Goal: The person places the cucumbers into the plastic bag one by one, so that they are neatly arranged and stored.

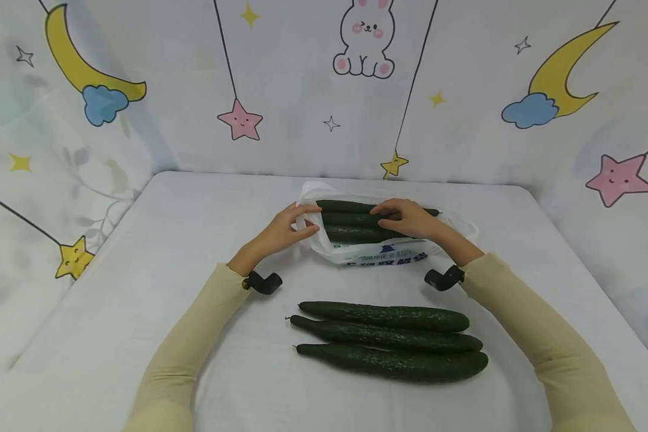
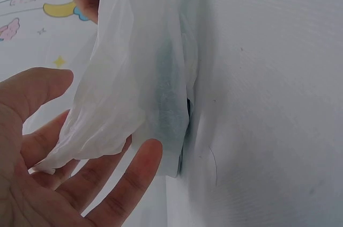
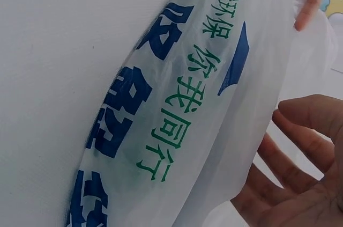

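A white plastic bag (image 1: 332, 255) with blue and green lettering lies on its side near the table's back edge. Three dark green cucumbers (image 1: 351, 234) show through its opening. My left hand (image 1: 283, 231) is at the bag's left end, thumb and fingers spread around the plastic edge without closing on it. In the left wrist view the fingers (image 2: 126, 184) reach behind the bag's edge. My right hand (image 1: 410, 219) is over the bag's opening, fingertips at the cucumbers; the right wrist view shows its thumb and fingers apart beside the plastic.
Three more long cucumbers (image 1: 386, 337) lie side by side on the white table (image 1: 237, 384), nearer the body. A black wrist camera (image 1: 264, 282) is strapped to each wrist. Behind the table hangs a cloth backdrop (image 1: 302, 78) with moons, stars and a rabbit.
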Tool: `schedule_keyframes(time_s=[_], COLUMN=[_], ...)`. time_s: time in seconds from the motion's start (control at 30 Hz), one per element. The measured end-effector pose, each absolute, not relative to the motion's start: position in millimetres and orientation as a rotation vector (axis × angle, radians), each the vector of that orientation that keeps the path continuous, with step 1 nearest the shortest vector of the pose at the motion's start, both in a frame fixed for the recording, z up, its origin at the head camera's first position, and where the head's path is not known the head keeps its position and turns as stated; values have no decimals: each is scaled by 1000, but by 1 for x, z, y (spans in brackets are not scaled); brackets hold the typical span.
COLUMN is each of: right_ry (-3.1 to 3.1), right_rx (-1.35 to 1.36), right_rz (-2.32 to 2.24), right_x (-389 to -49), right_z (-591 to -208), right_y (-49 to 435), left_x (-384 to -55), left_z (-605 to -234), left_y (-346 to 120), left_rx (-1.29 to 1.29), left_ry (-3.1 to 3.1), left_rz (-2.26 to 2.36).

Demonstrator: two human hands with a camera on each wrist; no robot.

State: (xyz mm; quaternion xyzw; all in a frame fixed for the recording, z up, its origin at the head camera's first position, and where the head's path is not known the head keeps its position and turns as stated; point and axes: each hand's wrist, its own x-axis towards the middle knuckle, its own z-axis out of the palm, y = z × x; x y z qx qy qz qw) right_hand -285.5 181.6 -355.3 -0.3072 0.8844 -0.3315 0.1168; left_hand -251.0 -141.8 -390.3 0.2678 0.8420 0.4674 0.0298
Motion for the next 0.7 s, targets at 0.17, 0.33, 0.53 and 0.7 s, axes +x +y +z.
schedule_keyframes(time_s=[0.17,0.33,0.53,0.7], right_ry=[2560,2570,2557,2539], right_rx=[-910,-933,-928,-904], right_rz=[-1015,-1010,-1015,-1020], right_x=[-280,-277,-273,-269], right_z=[-352,-349,-347,-348], right_y=[182,183,185,186], left_x=[-251,-252,-252,-253], left_z=[-390,-390,-390,-392], left_y=[-142,-143,-143,-142], left_rx=[826,826,834,843], left_ry=[2593,2601,2586,2581], left_rz=[1439,1427,1426,1430])
